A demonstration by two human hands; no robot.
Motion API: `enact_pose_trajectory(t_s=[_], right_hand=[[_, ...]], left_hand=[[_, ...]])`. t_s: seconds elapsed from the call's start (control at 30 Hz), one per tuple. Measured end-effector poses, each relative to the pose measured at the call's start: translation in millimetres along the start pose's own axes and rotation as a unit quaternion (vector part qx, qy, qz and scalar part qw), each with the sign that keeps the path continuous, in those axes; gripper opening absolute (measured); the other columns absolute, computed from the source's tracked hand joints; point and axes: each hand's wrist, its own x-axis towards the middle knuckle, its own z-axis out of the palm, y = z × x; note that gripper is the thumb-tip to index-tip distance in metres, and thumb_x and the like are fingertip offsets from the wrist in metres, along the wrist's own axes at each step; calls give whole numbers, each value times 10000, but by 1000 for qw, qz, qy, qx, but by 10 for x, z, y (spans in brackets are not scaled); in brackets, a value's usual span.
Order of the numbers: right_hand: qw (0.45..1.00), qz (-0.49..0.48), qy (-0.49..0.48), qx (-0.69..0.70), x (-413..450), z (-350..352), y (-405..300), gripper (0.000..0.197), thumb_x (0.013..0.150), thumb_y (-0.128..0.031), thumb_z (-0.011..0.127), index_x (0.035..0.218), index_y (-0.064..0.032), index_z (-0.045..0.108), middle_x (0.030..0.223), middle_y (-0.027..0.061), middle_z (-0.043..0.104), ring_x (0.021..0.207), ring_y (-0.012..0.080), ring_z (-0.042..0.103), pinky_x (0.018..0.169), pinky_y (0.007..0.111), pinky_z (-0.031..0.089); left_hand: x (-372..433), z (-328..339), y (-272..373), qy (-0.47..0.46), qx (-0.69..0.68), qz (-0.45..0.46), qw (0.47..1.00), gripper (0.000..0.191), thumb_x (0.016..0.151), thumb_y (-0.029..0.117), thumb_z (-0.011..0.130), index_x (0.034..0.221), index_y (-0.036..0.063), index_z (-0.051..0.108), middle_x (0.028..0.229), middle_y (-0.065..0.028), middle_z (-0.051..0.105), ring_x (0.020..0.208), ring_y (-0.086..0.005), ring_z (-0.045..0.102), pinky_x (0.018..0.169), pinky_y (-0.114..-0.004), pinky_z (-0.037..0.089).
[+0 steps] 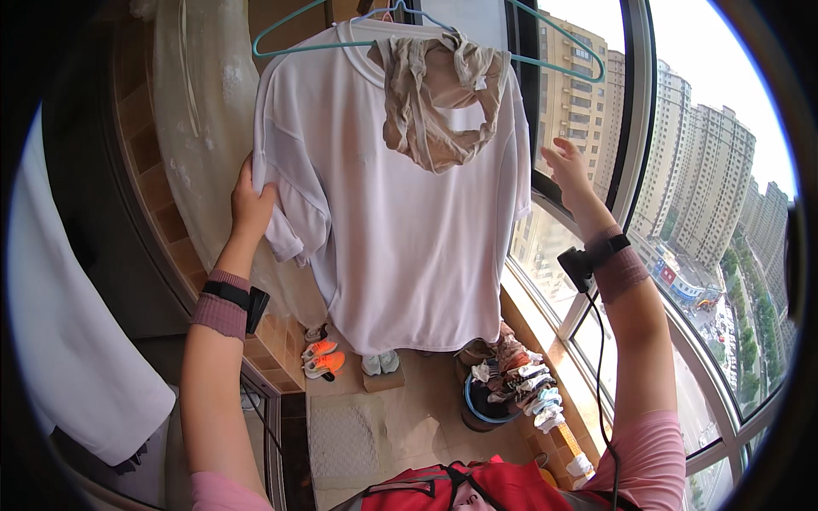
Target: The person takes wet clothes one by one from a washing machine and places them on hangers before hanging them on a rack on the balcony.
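A white T-shirt (409, 255) hangs before me on a light-blue hanger (399, 7). My left hand (250, 204) pinches the edge of its sleeve at the left side. To the right of the shirt, my right hand (567, 169) is raised in front of the window, fingers apart, holding nothing. Beige underwear (409, 121) is draped over the bar of a teal hanger (307, 47), nearer to me than the shirt, and covers part of its chest and collar. Both wrists wear black strapped devices over mauve cuffs.
Windows (645, 153) line the right side, with tall buildings outside. On the floor stand orange shoes (324, 365), pale shoes (380, 363) on a box, and a blue-rimmed bucket (486, 418) beside socks. A translucent cover (211, 160) hangs left; a white cloth (77, 332) hangs nearer.
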Motion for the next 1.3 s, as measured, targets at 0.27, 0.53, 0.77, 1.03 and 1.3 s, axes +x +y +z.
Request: enact_pose_trajectory(t_s=[0.27, 0.53, 0.77, 1.03, 1.3], right_hand=[[917, 375, -101, 92, -3534, -1191, 1501, 162, 885, -120, 620, 1004, -10, 625, 817, 23, 644, 682, 88, 590, 607, 234, 486], [817, 551, 78, 153, -6406, -2371, 1763, 88, 876, -92, 593, 937, -34, 622, 778, 40, 631, 636, 95, 583, 523, 210, 454], [760, 573, 303, 53, -7699, -3336, 1015, 123, 893, -158, 594, 910, -45, 640, 780, 35, 649, 654, 103, 598, 544, 236, 469], [661, 574, 473, 96, -9162, -4217, 438, 93, 902, -158, 614, 925, -70, 634, 782, 5, 637, 659, 87, 588, 584, 234, 502], [519, 623, 585, 11, -11287, -5381, 292, 59, 865, -149, 626, 885, -97, 607, 785, -4, 608, 665, 98, 580, 589, 274, 489]], left_hand=[[-2777, 468, -1118, -7, -170, -275, 946, 451, 894, 45, 595, 1306, 23, 414, 1082, -100, 560, 956, -179, 539, 874, -301, 437], [-6017, 399, -672, -385, -144, -638, 652, 203, 873, 67, 627, 1072, 80, 591, 812, 8, 601, 664, -82, 561, 527, -213, 441], [-6884, 747, 434, -619, -152, -555, 534, 230, 868, 63, 639, 1092, 77, 591, 839, 5, 626, 671, -72, 578, 537, -208, 450], [-7244, 1060, 1331, -719, -155, -464, 494, 238, 878, 51, 615, 1109, 34, 559, 836, -21, 611, 647, -75, 553, 528, -201, 429], [-8184, 862, 2534, -790, -127, -415, 433, 206, 882, 77, 626, 1079, 43, 578, 878, -17, 615, 711, -84, 565, 587, -217, 451]])
